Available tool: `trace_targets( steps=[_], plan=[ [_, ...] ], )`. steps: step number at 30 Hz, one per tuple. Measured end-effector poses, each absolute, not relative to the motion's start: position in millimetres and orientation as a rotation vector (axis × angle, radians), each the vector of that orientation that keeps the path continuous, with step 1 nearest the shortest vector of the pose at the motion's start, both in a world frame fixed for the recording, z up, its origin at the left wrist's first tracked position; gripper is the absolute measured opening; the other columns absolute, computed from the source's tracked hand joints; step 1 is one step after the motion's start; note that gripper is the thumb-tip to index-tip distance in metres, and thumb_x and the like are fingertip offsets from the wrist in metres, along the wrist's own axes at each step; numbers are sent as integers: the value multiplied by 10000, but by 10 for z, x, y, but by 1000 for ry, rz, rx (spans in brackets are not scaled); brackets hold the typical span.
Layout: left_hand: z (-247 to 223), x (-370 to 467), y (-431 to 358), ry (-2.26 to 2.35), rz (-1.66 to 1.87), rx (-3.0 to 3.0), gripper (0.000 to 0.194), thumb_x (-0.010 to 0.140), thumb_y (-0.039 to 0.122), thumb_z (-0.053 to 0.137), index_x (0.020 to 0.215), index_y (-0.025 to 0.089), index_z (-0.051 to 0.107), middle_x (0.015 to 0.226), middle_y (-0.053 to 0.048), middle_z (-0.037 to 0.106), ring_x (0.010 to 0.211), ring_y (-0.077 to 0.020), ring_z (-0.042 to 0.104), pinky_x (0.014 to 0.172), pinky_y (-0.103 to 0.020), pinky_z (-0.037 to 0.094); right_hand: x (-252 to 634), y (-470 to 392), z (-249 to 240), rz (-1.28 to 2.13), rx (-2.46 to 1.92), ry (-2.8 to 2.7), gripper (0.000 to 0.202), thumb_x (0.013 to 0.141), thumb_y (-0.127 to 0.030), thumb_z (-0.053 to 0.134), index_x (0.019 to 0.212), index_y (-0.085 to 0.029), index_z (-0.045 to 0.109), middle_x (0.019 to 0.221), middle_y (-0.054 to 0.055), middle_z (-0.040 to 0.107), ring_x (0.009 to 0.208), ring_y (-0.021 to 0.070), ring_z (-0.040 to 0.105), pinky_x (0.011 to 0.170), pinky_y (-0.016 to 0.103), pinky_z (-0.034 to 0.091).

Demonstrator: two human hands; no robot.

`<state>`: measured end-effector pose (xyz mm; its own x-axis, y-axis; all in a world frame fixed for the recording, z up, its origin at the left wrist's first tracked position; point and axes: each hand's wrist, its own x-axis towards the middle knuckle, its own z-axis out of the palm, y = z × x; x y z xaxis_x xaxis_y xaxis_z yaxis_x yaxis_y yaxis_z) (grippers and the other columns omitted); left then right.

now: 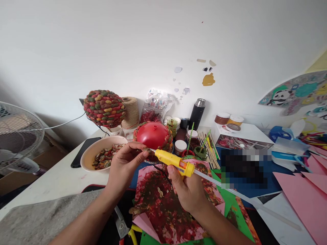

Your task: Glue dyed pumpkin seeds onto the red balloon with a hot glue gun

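Note:
My right hand [190, 192] is wrapped round a yellow hot glue gun [167, 158], which points left. A long translucent glue stick [224, 185] sticks out of its back end. Between the thumb and fingers of my left hand [125, 163] is a small brownish-green peanut shell [147, 150], close to the gun's nozzle; whether they touch I cannot tell. Just behind stands a red balloon [153, 133] with coloured shells around its lower sides. To the left, a cream bowl [85, 154] holds painted peanut shells [106, 157].
A ball covered in painted shells [104, 109] stands at the back left near a twine spool [130, 112]. Paint jars [180, 146], wooden sticks [208, 146] and a black flask [197, 114] stand behind. Pliers [122, 226] and paint-stained paper [168, 204] lie in front.

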<state>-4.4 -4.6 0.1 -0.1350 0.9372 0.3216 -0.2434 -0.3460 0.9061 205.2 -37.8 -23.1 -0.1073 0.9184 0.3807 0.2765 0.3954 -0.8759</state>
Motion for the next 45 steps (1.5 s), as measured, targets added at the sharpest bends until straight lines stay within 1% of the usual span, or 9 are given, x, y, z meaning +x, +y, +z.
trace_targets(
  steps=[5,10,15,20,29,45],
  plan=[
    [-3,-46,-40,906,1658,1203,268,776,357,1048,898,222,852,847,-26,824,703,-172,787,693,-273,694,2044,-376,-224,767,-1075,-1604,624,1128,-728,507,780,-238,676,525,-6,539,531,203,604,461,274,440],
    [-17,-61,-37,941,1674,1216,272,771,357,1050,902,218,857,882,-27,813,738,-172,783,693,-260,693,2045,-375,-226,769,-1071,-1618,622,1134,-721,492,756,-249,637,492,-30,489,465,177,535,449,272,418],
    [-13,-59,-33,929,1672,1220,258,782,356,1045,903,221,861,878,-24,813,739,-160,778,700,-243,687,2042,-372,-227,778,-1076,-1612,615,1135,-716,500,751,-251,620,498,-33,497,450,166,518,454,273,413],
    [-20,-72,-40,938,1679,1225,273,774,359,1051,907,217,859,891,-20,816,732,-145,765,702,-231,681,2040,-366,-225,787,-1056,-1626,606,1140,-716,479,762,-254,582,491,-48,471,434,154,490,448,269,397],
    [-13,-61,-41,933,1693,1216,305,762,391,1055,898,208,851,874,-33,822,726,-169,778,689,-258,687,2039,-352,-249,791,-1054,-1618,589,1134,-709,494,761,-259,569,498,-49,475,429,153,490,452,275,395],
    [0,-52,-38,946,1675,1214,323,739,388,1070,895,204,855,850,-24,813,715,-155,770,689,-242,684,2046,-359,-262,792,-1063,-1629,588,1140,-706,486,774,-255,576,494,-55,469,426,148,490,449,270,390]
  ],
)
